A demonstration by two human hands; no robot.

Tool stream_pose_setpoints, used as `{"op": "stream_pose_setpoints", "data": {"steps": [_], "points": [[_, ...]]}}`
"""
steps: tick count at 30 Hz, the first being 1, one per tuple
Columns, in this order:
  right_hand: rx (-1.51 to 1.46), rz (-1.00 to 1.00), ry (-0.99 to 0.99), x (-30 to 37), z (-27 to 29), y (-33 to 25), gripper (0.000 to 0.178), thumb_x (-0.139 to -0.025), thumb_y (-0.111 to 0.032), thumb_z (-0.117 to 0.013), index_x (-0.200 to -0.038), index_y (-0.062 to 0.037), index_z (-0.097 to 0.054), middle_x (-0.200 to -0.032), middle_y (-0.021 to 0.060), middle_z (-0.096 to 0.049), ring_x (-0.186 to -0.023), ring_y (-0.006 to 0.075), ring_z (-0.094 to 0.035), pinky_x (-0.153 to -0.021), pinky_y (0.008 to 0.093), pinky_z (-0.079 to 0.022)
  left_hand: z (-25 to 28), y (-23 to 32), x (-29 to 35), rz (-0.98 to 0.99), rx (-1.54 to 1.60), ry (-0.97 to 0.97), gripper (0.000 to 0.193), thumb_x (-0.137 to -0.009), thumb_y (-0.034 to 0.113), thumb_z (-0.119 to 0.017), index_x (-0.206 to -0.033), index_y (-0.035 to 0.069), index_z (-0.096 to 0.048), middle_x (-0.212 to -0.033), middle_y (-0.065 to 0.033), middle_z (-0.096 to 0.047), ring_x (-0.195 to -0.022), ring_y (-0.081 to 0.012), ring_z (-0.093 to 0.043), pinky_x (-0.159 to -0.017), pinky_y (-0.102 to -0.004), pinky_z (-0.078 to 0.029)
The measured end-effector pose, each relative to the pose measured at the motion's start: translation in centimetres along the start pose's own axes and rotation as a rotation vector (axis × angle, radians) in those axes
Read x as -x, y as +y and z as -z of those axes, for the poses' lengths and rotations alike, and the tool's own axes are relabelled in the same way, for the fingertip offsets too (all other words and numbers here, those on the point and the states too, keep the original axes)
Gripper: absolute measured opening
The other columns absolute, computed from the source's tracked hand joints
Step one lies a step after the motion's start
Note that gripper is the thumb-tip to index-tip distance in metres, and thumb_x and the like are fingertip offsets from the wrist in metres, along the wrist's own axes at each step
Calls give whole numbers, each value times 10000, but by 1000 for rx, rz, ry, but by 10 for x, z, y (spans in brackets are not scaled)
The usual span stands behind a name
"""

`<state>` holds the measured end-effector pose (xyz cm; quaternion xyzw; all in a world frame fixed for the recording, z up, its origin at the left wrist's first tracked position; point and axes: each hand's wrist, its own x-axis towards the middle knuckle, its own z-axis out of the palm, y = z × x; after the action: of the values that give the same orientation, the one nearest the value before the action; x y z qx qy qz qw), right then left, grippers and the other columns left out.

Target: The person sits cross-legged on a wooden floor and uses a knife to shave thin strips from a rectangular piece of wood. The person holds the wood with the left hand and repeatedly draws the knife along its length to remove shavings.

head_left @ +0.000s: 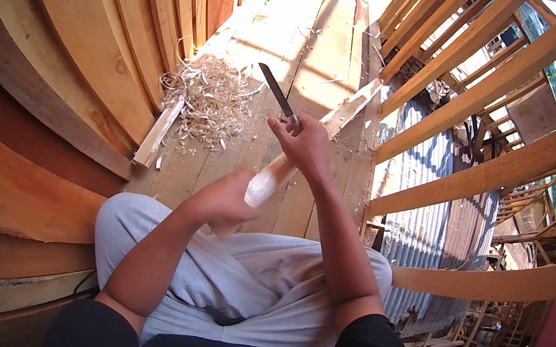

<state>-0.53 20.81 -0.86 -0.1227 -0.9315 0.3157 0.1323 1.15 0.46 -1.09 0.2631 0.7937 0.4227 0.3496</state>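
Over the plank floor, above the lap, the left hand is gripping the near end of a pale wooden stick, its long axis running up and away to the right. The right hand is clenching a knife, blade pointing up-left (away from the body). Wood shavings are lying left.

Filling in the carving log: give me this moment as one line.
left hand: grips wooden stick | right hand: holds knife, blade up | shavings on plank floor
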Motion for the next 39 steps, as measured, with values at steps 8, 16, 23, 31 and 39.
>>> {"op": "stream_pose_setpoints", "data": {"steps": [8, 16, 23, 31, 39], "points": [[-228, 10, 28, 3, 16, 35, 280, -920, -288, -647, -1042, -35, -657, -755, 110, -663, -701, 194, -628, -677, 339, -489, 6, 9, -1, 88, 190, -148, 564, -777, 141, -720, -1267, -23, -493, -944, -124, -633, -796, -174, -649, -668, -325, -542], [-188, 36, 33, 22, 71, 43, 293, -880, -208, -714, -1070, -2, -632, -732, 68, -639, -696, 123, -597, -660, 290, -476, 19, 22, 17, 57, 871, -519, 663, -922, 159, -604, -1474, 14, -267, -1014, -113, -560, -760, -199, -643, -672, -381, -588], [-102, 94, -221, 39, 87, 43, 232, -893, -194, -683, -1000, -8, -594, -782, 90, -660, -728, 173, -624, -668, 353, -475, -5, -1, 8, 210, 939, -525, 484, -971, 206, -555, -1385, 57, -353, -966, -92, -558, -817, -191, -618, -620, -358, -564], [-34, -68, -252, 65, 43, 83, 246, -946, -273, -589, -940, -28, -609, -732, 119, -604, -691, 230, -574, -646, 388, -450, 19, -5, 9, 248, 1040, -279, 415, -1000, 341, -401, -1279, 38, -454, -938, -114, -609, -696, -184, -594, -500, -306, -474], [154, -53, -158, 76, -2, 30, 503, -972, -365, -416, -706, -16, -662, -691, 225, -632, -705, 424, -621, -697, 518, -488, 9, -30, 1, 327, 944, -172, 481, -1040, 435, -327, -1188, 14, -507, -813, -114, -634, -561, -194, -607, -438, -338, -496]]}}
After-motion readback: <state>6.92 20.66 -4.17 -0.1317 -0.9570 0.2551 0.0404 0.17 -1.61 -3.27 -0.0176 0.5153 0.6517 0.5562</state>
